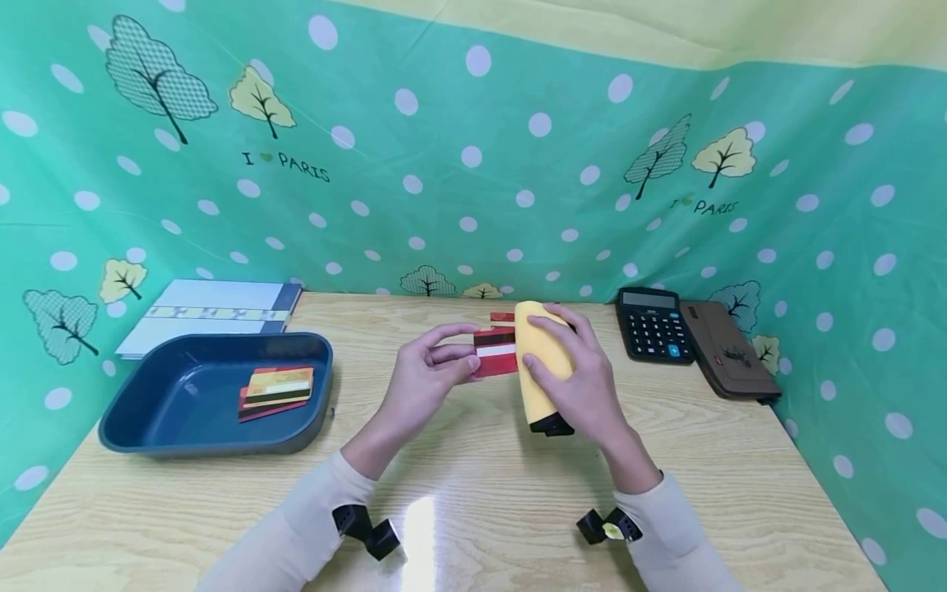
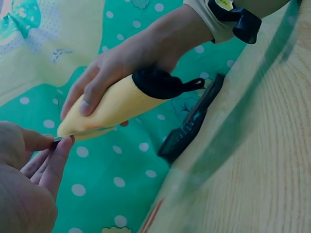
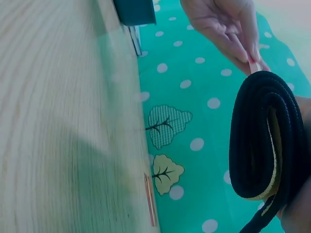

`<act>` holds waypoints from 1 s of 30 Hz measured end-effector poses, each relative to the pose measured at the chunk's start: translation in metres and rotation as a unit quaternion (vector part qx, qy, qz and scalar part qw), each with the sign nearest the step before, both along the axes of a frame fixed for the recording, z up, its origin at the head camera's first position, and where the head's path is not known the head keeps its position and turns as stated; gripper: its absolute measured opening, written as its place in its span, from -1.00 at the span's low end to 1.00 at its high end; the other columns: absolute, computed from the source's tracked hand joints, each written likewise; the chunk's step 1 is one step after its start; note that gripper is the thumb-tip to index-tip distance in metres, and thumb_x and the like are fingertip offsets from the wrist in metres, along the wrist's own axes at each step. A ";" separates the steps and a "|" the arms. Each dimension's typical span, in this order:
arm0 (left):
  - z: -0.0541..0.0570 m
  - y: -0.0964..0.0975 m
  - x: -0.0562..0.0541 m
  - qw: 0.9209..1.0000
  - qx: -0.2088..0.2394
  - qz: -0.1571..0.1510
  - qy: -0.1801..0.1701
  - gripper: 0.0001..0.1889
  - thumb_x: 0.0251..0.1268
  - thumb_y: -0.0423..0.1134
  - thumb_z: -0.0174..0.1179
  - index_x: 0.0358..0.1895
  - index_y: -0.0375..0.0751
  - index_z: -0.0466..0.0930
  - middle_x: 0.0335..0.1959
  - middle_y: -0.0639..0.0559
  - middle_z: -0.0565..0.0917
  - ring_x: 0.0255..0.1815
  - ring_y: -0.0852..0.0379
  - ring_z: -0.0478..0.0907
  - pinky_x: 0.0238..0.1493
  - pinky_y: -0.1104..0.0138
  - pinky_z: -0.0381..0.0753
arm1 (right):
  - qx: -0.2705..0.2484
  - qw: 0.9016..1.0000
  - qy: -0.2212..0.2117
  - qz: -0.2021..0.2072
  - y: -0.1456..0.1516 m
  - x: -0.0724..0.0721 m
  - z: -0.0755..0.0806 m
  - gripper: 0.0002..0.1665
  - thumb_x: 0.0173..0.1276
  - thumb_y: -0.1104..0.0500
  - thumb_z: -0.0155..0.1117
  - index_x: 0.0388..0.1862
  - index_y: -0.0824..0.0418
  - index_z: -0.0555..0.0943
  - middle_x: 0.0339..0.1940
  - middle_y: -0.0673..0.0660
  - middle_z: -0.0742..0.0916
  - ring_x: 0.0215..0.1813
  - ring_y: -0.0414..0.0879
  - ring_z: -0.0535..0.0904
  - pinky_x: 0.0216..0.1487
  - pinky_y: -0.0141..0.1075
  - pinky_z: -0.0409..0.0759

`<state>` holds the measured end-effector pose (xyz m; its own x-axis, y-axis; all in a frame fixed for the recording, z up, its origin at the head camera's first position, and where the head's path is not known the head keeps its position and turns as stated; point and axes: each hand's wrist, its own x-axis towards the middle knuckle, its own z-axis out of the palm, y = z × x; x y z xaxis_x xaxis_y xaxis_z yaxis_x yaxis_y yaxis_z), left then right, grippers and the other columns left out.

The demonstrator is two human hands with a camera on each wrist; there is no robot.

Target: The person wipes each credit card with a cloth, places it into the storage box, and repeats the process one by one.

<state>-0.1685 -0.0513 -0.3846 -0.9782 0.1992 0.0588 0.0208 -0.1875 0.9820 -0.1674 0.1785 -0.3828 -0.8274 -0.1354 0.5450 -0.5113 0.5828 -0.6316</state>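
My left hand [image 1: 422, 370] pinches a red bank card [image 1: 494, 366] by its left end, between thumb and fingers. A dark stripe and a white strip run across the card. With my right hand [image 1: 584, 374] I grip a rolled yellow cloth [image 1: 538, 345] with a black end [image 2: 155, 83] and a small loop. The cloth meets the card and hides its right end. From the right wrist view, the black end [image 3: 265, 138] shows several wound layers. Both hands are held above the table. More red cards [image 1: 501, 317] lie on the table just behind.
At left stands a dark blue basin [image 1: 173, 403] with several red and gold cards [image 1: 279, 386] inside. Behind it lies a white and blue folder [image 1: 214, 316]. A black calculator [image 1: 654, 325] and a brown pouch [image 1: 728, 349] lie at the back right, near the hanging green fabric [image 1: 473, 205].
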 end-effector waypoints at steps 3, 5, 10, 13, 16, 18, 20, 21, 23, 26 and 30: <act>0.001 -0.002 -0.001 1.000 -0.004 0.001 -0.007 -0.55 0.35 -0.53 0.27 0.29 -0.26 0.57 0.04 -0.39 0.75 -0.09 0.06 0.82 0.02 0.19 0.83 | 0.001 1.000 -0.008 -0.008 0.004 -0.002 -0.001 -0.40 0.30 0.23 0.51 0.32 -0.04 0.64 0.48 0.01 0.52 0.30 0.00 0.55 -0.04 -0.30 0.57; 0.001 -0.003 -0.002 1.000 -0.003 0.001 -0.011 -0.54 0.35 -0.53 0.27 0.30 -0.26 0.57 0.05 -0.41 0.74 -0.11 0.09 0.82 0.01 0.19 0.83 | 0.001 1.000 -0.013 -0.013 0.007 -0.004 -0.001 -0.41 0.30 0.22 0.51 0.32 -0.04 0.64 0.48 0.01 0.52 0.31 0.01 0.55 0.00 -0.28 0.57; 0.002 -0.005 -0.004 1.000 -0.001 -0.005 -0.020 -0.53 0.36 -0.52 0.26 0.32 -0.27 0.55 0.04 -0.39 0.75 -0.14 0.12 0.81 0.00 0.20 0.83 | -0.001 0.999 -0.019 -0.026 0.012 -0.007 -0.001 -0.41 0.30 0.24 0.51 0.31 0.01 0.65 0.48 0.03 0.52 0.30 0.04 0.55 0.01 -0.29 0.56; 0.007 -0.009 -0.004 1.000 -0.001 -0.010 -0.024 -0.52 0.38 -0.51 0.26 0.34 -0.27 0.54 0.04 -0.37 0.75 -0.15 0.12 0.81 0.01 0.19 0.83 | -0.001 0.999 -0.016 -0.030 0.015 -0.009 -0.001 -0.42 0.31 0.24 0.49 0.32 0.02 0.64 0.48 0.05 0.52 0.30 0.05 0.55 -0.02 -0.37 0.54; 0.013 -0.015 -0.004 1.000 -0.005 -0.012 -0.022 -0.52 0.39 -0.50 0.26 0.36 -0.27 0.52 0.06 -0.38 0.74 -0.15 0.12 0.81 0.02 0.20 0.83 | -0.002 0.999 -0.014 -0.031 0.017 -0.011 -0.001 -0.42 0.31 0.24 0.49 0.32 0.02 0.64 0.48 0.05 0.52 0.31 0.05 0.54 -0.04 -0.39 0.51; 0.017 -0.021 -0.004 1.000 -0.013 -0.012 -0.016 -0.51 0.40 -0.48 0.26 0.37 -0.25 0.51 0.08 -0.37 0.74 -0.13 0.13 0.81 0.02 0.21 0.82 | -0.002 0.999 -0.015 -0.031 0.017 -0.012 -0.001 -0.42 0.32 0.23 0.49 0.32 0.01 0.64 0.48 0.05 0.51 0.33 0.05 0.52 -0.03 -0.36 0.51; 0.022 -0.029 -0.004 1.000 -0.019 -0.009 -0.009 -0.51 0.42 -0.47 0.25 0.39 -0.25 0.50 0.09 -0.34 0.75 -0.11 0.14 0.81 0.03 0.22 0.82 | -0.006 0.999 -0.018 -0.030 0.017 -0.012 -0.001 -0.42 0.32 0.23 0.49 0.32 0.01 0.64 0.48 0.04 0.51 0.36 0.05 0.51 0.00 -0.32 0.52; 0.024 -0.034 -0.004 1.000 -0.023 -0.006 -0.006 -0.51 0.42 -0.46 0.25 0.39 -0.25 0.49 0.09 -0.32 0.75 -0.11 0.14 0.81 0.04 0.22 0.82 | -0.007 0.999 -0.020 -0.029 0.017 -0.012 -0.001 -0.42 0.32 0.23 0.49 0.32 0.01 0.64 0.48 0.04 0.51 0.38 0.05 0.50 0.01 -0.30 0.51; 0.028 -0.045 -0.004 0.999 -0.033 0.003 -0.002 -0.51 0.44 -0.45 0.24 0.40 -0.23 0.49 0.06 -0.26 0.77 -0.10 0.15 0.81 0.06 0.22 0.81 | -0.009 0.999 -0.024 -0.027 0.017 -0.012 -0.001 -0.42 0.32 0.22 0.49 0.33 0.00 0.64 0.49 0.03 0.51 0.39 0.04 0.49 0.02 -0.27 0.51; 0.033 -0.065 -0.004 0.998 -0.057 0.020 0.001 -0.51 0.47 -0.41 0.23 0.42 -0.20 0.48 0.01 -0.10 0.81 -0.09 0.17 0.82 0.08 0.24 0.80 | -0.012 0.999 -0.028 -0.027 0.018 -0.012 -0.001 -0.42 0.32 0.22 0.49 0.32 0.00 0.64 0.49 0.03 0.51 0.41 0.04 0.47 0.07 -0.23 0.51; 0.038 -0.096 0.000 0.995 -0.091 0.037 0.019 -0.49 0.50 -0.30 0.24 0.46 -0.19 0.45 -0.05 0.12 0.83 -0.07 0.21 0.81 0.08 0.32 0.78 | -0.014 0.999 -0.024 -0.027 0.020 -0.012 -0.001 -0.42 0.31 0.23 0.49 0.31 0.02 0.65 0.48 0.04 0.52 0.43 0.06 0.47 0.12 -0.20 0.50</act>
